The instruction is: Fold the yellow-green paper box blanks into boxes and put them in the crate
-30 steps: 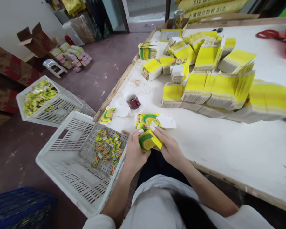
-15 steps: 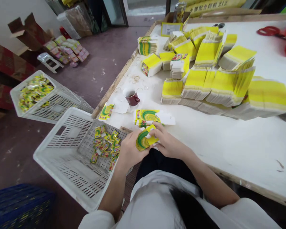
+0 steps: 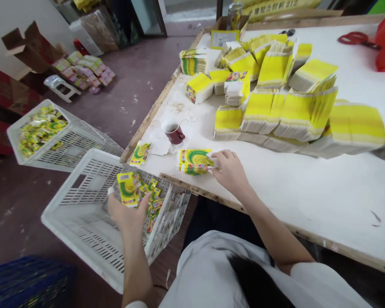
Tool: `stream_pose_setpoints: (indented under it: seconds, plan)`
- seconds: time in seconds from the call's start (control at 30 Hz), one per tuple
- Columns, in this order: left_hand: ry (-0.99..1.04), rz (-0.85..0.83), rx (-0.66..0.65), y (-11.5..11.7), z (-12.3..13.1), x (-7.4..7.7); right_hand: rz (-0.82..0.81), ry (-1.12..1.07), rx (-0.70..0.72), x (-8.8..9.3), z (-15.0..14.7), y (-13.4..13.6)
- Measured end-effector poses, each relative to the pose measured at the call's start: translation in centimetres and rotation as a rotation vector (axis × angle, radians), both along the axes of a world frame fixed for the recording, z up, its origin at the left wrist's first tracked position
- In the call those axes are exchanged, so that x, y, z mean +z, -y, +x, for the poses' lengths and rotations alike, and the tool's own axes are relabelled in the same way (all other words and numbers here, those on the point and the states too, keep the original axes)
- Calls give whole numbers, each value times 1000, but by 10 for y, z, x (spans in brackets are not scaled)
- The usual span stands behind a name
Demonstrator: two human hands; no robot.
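Over the white plastic crate (image 3: 67, 201), my left hand (image 3: 126, 214) has its thumb and fingers spread apart. Just beyond its fingertips is a yellow-green small carton (image 3: 128, 188), seemingly loose from the hand. Several similar small cartons (image 3: 154, 205) lie on the crate's floor. At the table edge, my right hand (image 3: 229, 171) pinches the white flap end of a flat carton (image 3: 195, 158) on top of a short stack. White coverings show on some fingertips.
A maroon mug (image 3: 176, 134) stands behind the flat stack, near a loose printed carton (image 3: 140, 154). Piles of yellow cartons (image 3: 269, 107) fill the back of the white table (image 3: 291, 184). Another crate (image 3: 83, 137) holds wrapped pieces; a blue crate (image 3: 28, 282) sits lower left.
My hands have parted. The left moved left over the crate with the small carton and opened its fingers; the right went forward onto the flat stack. The view shifted slightly.
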State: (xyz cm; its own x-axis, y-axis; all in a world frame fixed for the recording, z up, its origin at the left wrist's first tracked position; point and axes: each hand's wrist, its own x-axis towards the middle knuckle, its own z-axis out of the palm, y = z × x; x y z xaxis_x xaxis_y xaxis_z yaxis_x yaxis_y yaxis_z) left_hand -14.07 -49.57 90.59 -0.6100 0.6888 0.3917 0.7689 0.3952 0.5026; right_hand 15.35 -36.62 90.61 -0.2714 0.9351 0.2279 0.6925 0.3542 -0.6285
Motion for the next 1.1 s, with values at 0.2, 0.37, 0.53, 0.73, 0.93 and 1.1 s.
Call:
stream_pose_setpoints:
  seconds: [0.2, 0.37, 0.53, 0.73, 0.93, 1.1]
  plan:
    - [392, -16, -204, 6, 21, -13, -65, 171, -5, -4, -7, -17]
    - [905, 58, -434, -11, 77, -21, -182, 11, -41, 12, -8, -8]
    - [1474, 506, -609, -27, 125, -2, -311, -259, 261, 28, -14, 35]
    - [1553, 794, -429, -44, 150, 28, -495, -586, 477, 24, -31, 76]
    - [1317, 499, -424, -33, 140, 5, -492, -612, 389, 16, -27, 68]
    - [1114, 411, -345, -18, 122, -16, -342, -527, 435, 19, -9, 58]
